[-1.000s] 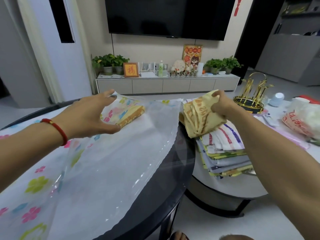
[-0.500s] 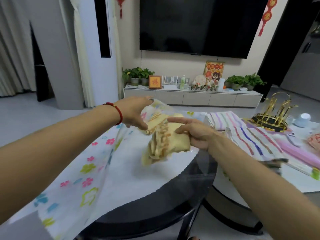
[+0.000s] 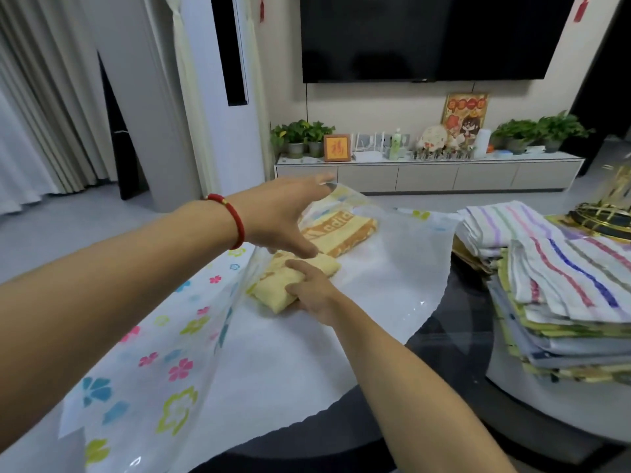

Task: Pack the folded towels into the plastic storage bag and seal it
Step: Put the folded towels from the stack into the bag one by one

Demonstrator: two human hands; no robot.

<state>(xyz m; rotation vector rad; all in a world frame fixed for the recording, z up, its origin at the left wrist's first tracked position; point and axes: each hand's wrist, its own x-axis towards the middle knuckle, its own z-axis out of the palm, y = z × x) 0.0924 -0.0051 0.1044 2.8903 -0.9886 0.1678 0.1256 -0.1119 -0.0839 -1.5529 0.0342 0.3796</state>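
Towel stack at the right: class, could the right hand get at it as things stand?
Probably yes, once freed. The right hand grips a yellow towel inside the bag; the stack lies uncovered on its side, with nothing between.

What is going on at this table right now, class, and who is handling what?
A person is packing folded towels into a flower-printed plastic storage bag lying on the table. The left hand lifts the bag's clear top layer, while the right hand grips a folded yellow towel and pushes it inside, beside a yellow-and-orange towel already in the bag. A stack of folded towels waits to the right, and the bag is not yet sealed.
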